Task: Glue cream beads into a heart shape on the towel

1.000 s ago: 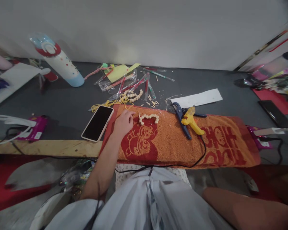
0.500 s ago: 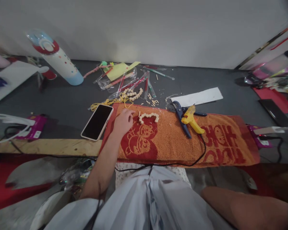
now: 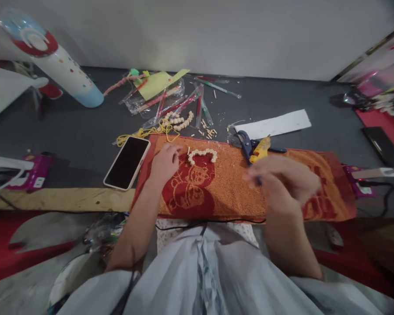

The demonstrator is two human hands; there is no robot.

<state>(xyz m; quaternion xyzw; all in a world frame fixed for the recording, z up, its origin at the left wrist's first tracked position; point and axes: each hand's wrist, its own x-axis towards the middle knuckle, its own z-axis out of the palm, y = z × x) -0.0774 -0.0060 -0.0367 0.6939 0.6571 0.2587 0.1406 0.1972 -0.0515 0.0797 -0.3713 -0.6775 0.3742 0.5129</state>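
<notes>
At the front edge of a dark desk (image 3: 88,131), a person in a pale garment works over an orange and red towel (image 3: 230,192). The left hand (image 3: 166,162) rests near the towel's far left corner, its fingers loosely curled and slightly apart, with nothing visible between them. Just beside it, near the middle of the towel's far edge, lies a chain of pale beads (image 3: 202,153), bent into an arch and untouched by either hand; a small pale stick (image 3: 188,150) sits between the two. The right hand (image 3: 279,175), blurred, is over the right half of the towel, in front of a yellow glue gun (image 3: 262,148) and blue pliers (image 3: 245,145); whether its fingers are apart or closed on either tool cannot be told. A phone (image 3: 127,163), screen dark, lies at the towel's left edge. Beyond the towel's far edge sit yellow cord (image 3: 122,139), a second beaded piece (image 3: 186,122), scattered bits (image 3: 210,132) and a white strip (image 3: 276,124). Toward the desk's back edge are a yellow sheet (image 3: 156,85) and clear plastic wrappers (image 3: 136,105), with a dotted bottle (image 3: 65,70) at the back left.
</notes>
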